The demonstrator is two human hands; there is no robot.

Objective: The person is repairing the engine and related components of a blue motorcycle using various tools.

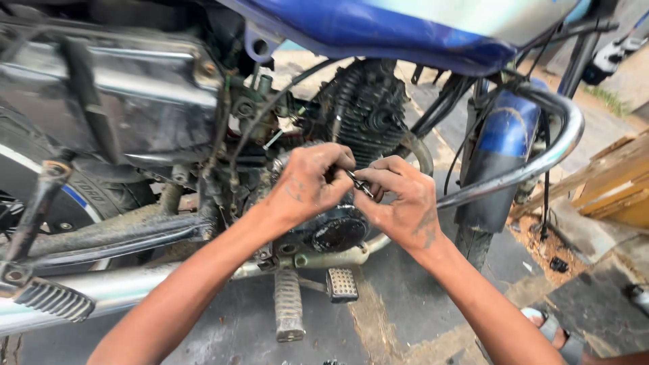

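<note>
Both hands meet in front of a motorcycle's grimy engine (365,108). My left hand (307,186) and my right hand (399,196) pinch the same small metal tool or bolt (358,182), a thin shiny piece held between the fingertips. The hands hover just above the round dark engine side cover (338,233). Grease smears both hands. What the small piece touches behind the fingers is hidden.
A blue fuel tank (405,27) hangs overhead. A chrome crash guard (541,159) curves at the right, an exhaust pipe (128,287) runs low left. A footrest (289,307) and brake pedal (341,284) stick out below. Rear tyre (40,196) at left, wooden planks (618,182) at right.
</note>
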